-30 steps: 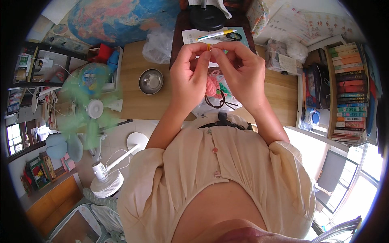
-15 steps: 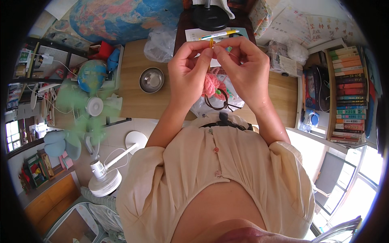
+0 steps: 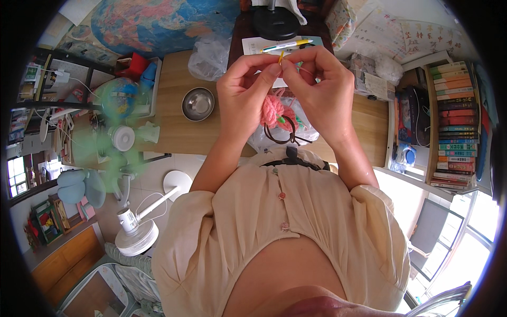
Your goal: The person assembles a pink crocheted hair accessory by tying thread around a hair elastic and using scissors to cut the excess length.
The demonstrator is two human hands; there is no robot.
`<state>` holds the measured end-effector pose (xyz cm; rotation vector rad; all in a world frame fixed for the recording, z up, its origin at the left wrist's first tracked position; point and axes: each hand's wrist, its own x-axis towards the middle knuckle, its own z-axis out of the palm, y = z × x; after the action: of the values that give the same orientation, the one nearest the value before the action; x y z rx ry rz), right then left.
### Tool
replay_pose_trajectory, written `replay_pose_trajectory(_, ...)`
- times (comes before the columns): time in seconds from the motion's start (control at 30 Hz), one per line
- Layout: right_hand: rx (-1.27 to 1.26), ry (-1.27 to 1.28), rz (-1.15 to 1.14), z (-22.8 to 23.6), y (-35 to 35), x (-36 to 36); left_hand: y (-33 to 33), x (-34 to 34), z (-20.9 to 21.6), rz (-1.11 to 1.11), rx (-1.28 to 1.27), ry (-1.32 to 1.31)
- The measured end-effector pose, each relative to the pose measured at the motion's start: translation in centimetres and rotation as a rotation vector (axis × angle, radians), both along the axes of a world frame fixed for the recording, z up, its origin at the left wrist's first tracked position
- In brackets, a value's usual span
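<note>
On my feed, a small yellow piece (image 3: 281,57) sits pinched between the fingertips of the left hand (image 3: 244,87) and right hand (image 3: 323,87), raised above the bench (image 3: 171,95). Below it, the pink knitted piece (image 3: 271,110) already looks shaped, with a looped brown cord (image 3: 291,139) beside it; I judge the handling of the yellow piece unfinished, since neither hand has let go. Clear plastic (image 3: 259,141) spreads under the knitting; I can't tell whether it wraps it. Farther left, I make out nothing inside the metal bowl (image 3: 198,104), nor in the crumpled clear bag (image 3: 208,57) beyond.
</note>
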<state>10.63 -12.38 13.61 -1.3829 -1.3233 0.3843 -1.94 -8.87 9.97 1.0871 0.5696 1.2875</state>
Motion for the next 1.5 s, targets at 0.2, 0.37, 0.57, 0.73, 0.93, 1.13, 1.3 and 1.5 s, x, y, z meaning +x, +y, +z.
replay_pose_trajectory(0.2,-0.006,-0.069,-0.005,0.5,-0.4,0.1,0.1,-0.5,-0.1,-0.020,0.024,0.052)
replay_pose_trajectory(0.37,-0.007,-0.069,0.019,0.4,-0.5,0.3,-0.2,-0.4,0.5,-0.024,0.005,0.020)
replay_pose_trajectory(0.57,-0.071,0.152,0.113,0.4,-0.7,0.6,-0.1,-0.5,0.4,-0.023,0.052,0.042)
replay_pose_trajectory(0.73,-0.105,0.267,0.182,0.5,-0.9,1.0,-0.3,-0.4,0.5,-0.038,0.040,0.051)
replay_pose_trajectory(0.93,-0.140,0.329,0.198,0.6,-1.0,1.1,-0.4,-0.3,0.8,-0.035,0.061,0.060)
replay_pose_trajectory(1.13,-0.137,0.269,0.184,0.5,-0.9,1.3,-0.4,-0.2,0.7,0.001,0.115,0.113)
replay_pose_trajectory(1.3,-0.167,0.236,0.180,0.7,-0.9,1.7,-0.6,-0.2,1.0,0.031,0.077,0.172)
replay_pose_trajectory(1.5,-0.188,0.194,0.188,0.5,-0.8,2.0,-0.4,0.0,0.3,0.050,0.161,0.192)
